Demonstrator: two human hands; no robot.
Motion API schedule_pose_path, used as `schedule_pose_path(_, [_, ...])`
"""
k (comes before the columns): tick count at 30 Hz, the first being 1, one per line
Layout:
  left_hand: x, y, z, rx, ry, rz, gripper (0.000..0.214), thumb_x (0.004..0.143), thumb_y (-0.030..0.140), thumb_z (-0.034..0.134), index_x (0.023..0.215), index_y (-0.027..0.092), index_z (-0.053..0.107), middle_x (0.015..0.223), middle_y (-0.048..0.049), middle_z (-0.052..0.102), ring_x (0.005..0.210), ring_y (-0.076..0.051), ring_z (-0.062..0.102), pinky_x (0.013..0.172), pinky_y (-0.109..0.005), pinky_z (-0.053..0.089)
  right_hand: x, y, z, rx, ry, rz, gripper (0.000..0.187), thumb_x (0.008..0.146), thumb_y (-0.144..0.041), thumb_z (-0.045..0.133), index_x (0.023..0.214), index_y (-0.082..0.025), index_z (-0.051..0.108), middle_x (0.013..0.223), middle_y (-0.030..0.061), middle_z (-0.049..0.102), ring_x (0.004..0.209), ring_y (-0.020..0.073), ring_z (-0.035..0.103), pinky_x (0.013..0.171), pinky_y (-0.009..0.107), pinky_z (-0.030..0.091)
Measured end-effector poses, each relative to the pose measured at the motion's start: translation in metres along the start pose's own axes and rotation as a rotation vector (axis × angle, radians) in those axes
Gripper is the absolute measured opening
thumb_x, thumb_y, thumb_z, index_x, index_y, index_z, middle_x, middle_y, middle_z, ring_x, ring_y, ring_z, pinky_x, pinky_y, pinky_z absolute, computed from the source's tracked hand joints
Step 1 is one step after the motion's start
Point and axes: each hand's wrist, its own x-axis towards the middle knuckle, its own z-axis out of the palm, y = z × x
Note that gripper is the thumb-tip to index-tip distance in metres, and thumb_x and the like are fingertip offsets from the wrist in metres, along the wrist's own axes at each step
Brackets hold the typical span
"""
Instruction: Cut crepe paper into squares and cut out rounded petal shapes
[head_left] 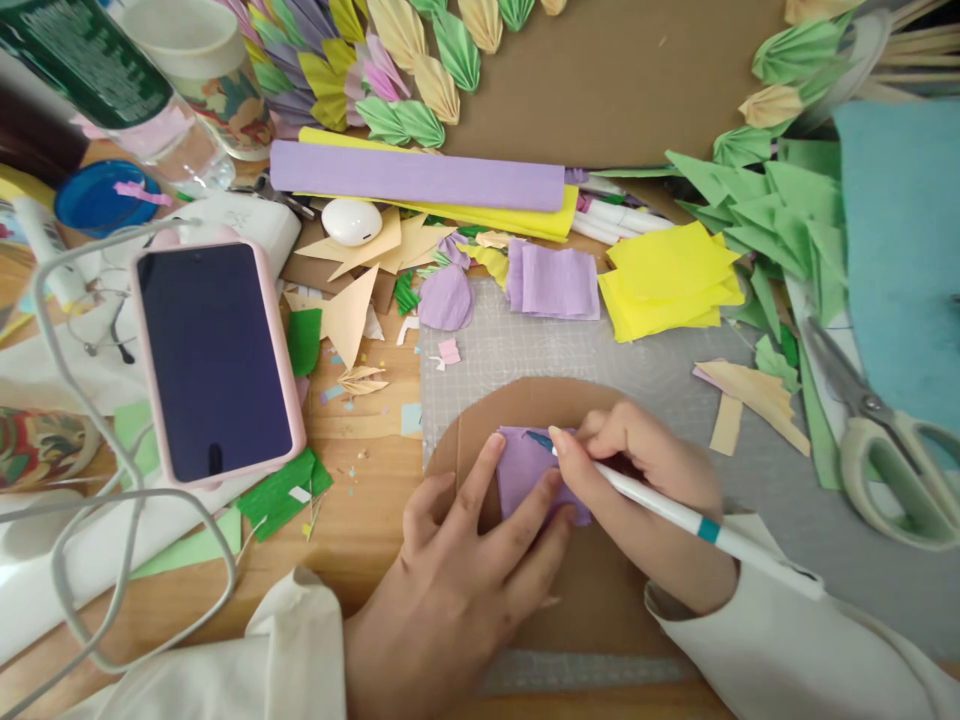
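- Purple paper square [525, 470]: lies on the cardboard disc [600, 590]; apparently being drawn on.
- Left hand [465, 570]: fingers spread flat, pinning the square, grasping nothing.
- Right hand [645, 480]: fingers clenched round the pen [675, 512], tip at the square's top edge.
- Requirement, judged: the square pressed steady under the tip.
- Farther: phone [214, 360], scissors [877, 440].

**Person: two bare hands, cream sleeves**

Left hand [457, 590]: bare; fingers [480, 480] with short, plain nails.
Right hand [645, 490]: bare; nails likewise short and plain.
Left sleeve [292, 650]: long, cream-white plain cloth, loose, with a wide, softly creased cuff at the wrist.
Right sleeve [787, 640]: same cream-white cloth, unpatterned, smooth, with a hemmed cuff edge at the wrist.
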Motion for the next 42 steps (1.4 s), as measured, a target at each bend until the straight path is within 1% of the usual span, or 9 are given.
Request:
schedule_pose_path(7, [0.0004,-0.0007,0.0011,-0.002,-0.008,0.012,0.047,0.1,0.029,0.041,0.145,0.017,0.041,0.155,-0.0057,0.038,0.14,-0.05,0.023,0.094,-0.059,0.047,0.0016,-0.0028,-0.0001,-0.01,-0.05,-0.033,0.033,0.09,-0.019,0.061,0.067,-0.024,0.038,0.059,-0.0059,0.044,0.052,0.0111,0.044,0.05,0.027,0.037])
schedule_pose_path(14, [-0.0032,0.0004,0.0035,0.004,-0.031,-0.002,0.049,0.101,0.033,0.04,0.147,0.019,0.037,0.158,-0.0045,0.03,0.142,-0.05,0.019,0.095,-0.06,0.045,-0.0012,0.0009,0.0013,0.024,0.037,0.006,0.032,0.088,-0.019,0.065,0.068,-0.022,0.039,0.061,-0.0061,0.048,0.051,0.0086,0.041,0.048,0.025,0.037])
schedule_pose_path(20, [-0.0026,-0.0001,0.0031,-0.01,-0.034,0.017,0.049,0.1,0.032,0.041,0.147,0.018,0.038,0.156,-0.0055,0.035,0.141,-0.05,0.022,0.096,-0.06,0.045,-0.0012,0.0019,0.0024,-0.011,0.042,0.006,0.031,0.088,-0.018,0.064,0.069,-0.022,0.04,0.062,-0.0062,0.05,0.052,0.0084,0.043,0.05,0.024,0.038])
schedule_pose_path(26, [-0.0019,0.0001,0.0009,0.013,-0.017,0.006,0.046,0.101,0.03,0.039,0.145,0.019,0.041,0.155,-0.0043,0.037,0.141,-0.05,0.021,0.093,-0.059,0.046,-0.0015,0.0,0.0012,-0.035,-0.019,-0.018,0.031,0.088,-0.02,0.064,0.068,-0.022,0.04,0.061,-0.0062,0.049,0.053,0.0089,0.046,0.049,0.025,0.037])
schedule_pose_path(30, [-0.0017,-0.0008,0.0011,-0.008,-0.014,0.014,0.048,0.1,0.033,0.04,0.146,0.018,0.04,0.156,-0.0058,0.036,0.14,-0.049,0.025,0.094,-0.059,0.047,0.0003,0.0014,-0.0001,0.062,0.039,0.072,0.026,0.087,-0.022,0.067,0.071,-0.024,0.046,0.065,-0.0049,0.051,0.057,0.0115,0.05,0.054,0.027,0.042])
schedule_pose_path(32, [-0.0016,-0.0013,0.0019,-0.011,-0.001,0.013,0.048,0.1,0.034,0.041,0.146,0.018,0.04,0.157,-0.0063,0.033,0.139,-0.049,0.027,0.094,-0.06,0.047,0.0022,0.001,-0.0014,0.144,0.059,0.07,0.018,0.086,-0.022,0.067,0.078,-0.026,0.051,0.069,-0.0039,0.055,0.058,0.0122,0.052,0.053,0.026,0.044])
schedule_pose_path(36, [-0.0017,-0.001,0.0027,-0.012,-0.009,0.025,0.05,0.1,0.035,0.042,0.146,0.017,0.039,0.158,-0.0077,0.03,0.139,-0.049,0.028,0.094,-0.059,0.047,0.0029,-0.0029,-0.0045,0.273,0.012,0.084,0.011,0.087,-0.022,0.065,0.085,-0.027,0.055,0.073,-0.0021,0.058,0.059,0.0132,0.053,0.049,0.026,0.044])
schedule_pose_path(38, [-0.002,-0.0005,0.0024,-0.004,-0.015,0.014,0.05,0.1,0.034,0.041,0.147,0.017,0.038,0.159,-0.0072,0.029,0.14,-0.049,0.025,0.093,-0.06,0.047,0.0009,-0.0043,-0.005,0.289,-0.007,0.107,0.016,0.088,-0.022,0.064,0.078,-0.025,0.051,0.068,-0.0029,0.055,0.057,0.0129,0.051,0.048,0.026,0.042])
schedule_pose_path(42, [-0.0024,-0.0005,0.0016,0.007,-0.015,0.009,0.049,0.1,0.033,0.04,0.147,0.018,0.038,0.158,-0.0063,0.03,0.141,-0.049,0.023,0.092,-0.06,0.047,-0.0026,-0.0034,-0.0031,0.177,0.049,0.066,0.033,0.088,-0.019,0.062,0.065,-0.023,0.039,0.058,-0.0055,0.046,0.05,0.0107,0.042,0.047,0.027,0.036])
